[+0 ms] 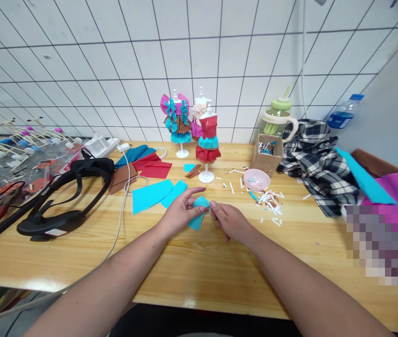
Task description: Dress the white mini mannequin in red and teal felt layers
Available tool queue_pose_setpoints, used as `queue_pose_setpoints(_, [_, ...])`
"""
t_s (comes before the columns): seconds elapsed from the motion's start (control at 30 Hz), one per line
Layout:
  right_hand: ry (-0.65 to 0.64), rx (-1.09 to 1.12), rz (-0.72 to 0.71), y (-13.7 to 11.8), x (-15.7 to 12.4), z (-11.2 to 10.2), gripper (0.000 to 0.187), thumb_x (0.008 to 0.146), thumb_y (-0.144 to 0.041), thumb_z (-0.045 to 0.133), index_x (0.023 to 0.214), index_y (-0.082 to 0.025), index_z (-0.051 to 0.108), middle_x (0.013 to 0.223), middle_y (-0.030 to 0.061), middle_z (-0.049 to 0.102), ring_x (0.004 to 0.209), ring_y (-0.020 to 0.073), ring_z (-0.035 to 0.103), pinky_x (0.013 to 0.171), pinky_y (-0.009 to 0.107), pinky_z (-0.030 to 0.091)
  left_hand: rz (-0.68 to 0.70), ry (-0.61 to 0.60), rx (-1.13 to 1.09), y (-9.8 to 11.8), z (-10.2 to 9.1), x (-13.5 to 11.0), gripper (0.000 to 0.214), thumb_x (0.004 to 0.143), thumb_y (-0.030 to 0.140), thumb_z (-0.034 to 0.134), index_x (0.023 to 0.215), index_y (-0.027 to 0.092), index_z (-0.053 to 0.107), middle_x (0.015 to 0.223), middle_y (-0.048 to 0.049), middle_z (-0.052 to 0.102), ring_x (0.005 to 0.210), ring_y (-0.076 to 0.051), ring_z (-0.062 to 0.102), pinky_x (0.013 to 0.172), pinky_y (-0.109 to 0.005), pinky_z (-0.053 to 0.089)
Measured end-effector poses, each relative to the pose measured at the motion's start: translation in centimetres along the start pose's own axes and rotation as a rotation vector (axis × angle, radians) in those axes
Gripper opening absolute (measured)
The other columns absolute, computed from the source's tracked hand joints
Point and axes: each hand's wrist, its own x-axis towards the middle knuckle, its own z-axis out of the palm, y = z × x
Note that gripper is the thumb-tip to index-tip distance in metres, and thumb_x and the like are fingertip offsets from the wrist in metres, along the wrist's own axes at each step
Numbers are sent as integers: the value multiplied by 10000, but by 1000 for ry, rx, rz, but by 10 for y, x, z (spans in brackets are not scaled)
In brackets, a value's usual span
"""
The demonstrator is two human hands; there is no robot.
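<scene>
My left hand (179, 209) is closed on a small blue piece of crepe paper (196, 221), its index finger stretched out above it. My right hand (228, 219) is closed at the paper's right edge. A thin metal tool (208, 205) juts from its fingers and touches the paper; most of it is hidden, so I cannot tell its kind. Flat blue crepe sheets (152, 195) lie left of my hands. Beyond them stands a small white dress form (206, 176) in a red and blue paper dress.
Behind are more dressed forms (182, 152). A pink bowl (256, 179), white paper scraps (271, 202), a cardboard box (267, 159) and a cup (278, 119) are at right, near checked cloth (307, 145). A black headset (65, 206) and white cable (119, 224) lie left.
</scene>
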Motion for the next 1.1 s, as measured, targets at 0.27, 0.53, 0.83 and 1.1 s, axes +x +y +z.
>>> queue_pose_setpoints(0.27, [-24,-30,0,0,0,0,470,919,-610,287,687,-229,437,555,-33,419,401,113,425,286,214,389,-14,-7,27,0,-1,-1,662,700,314,779,1291,206,503,746,7,661,788,-176,661,683,-255,475])
queue_pose_setpoints(0.53, [-9,-96,-24,-3,0,-2,443,937,-560,272,679,-232,422,564,-29,422,417,117,428,311,209,355,-13,-35,-8,-1,-2,0,631,715,333,775,1276,205,516,826,-20,701,831,-180,670,722,-263,486])
queue_pose_setpoints(0.83, [17,-218,-138,-3,1,-4,450,967,-488,266,647,-217,427,559,-31,475,443,106,445,441,230,329,-19,-37,-60,0,-3,0,482,684,351,790,1097,162,627,963,-72,720,883,-206,665,747,-288,497])
queue_pose_setpoints(1.1, [-11,-136,-86,-5,-1,-4,446,957,-516,274,655,-224,424,554,-38,450,442,111,424,420,225,325,12,-67,-77,2,-6,1,395,733,357,753,1059,162,648,979,-67,722,916,-189,660,816,-287,482])
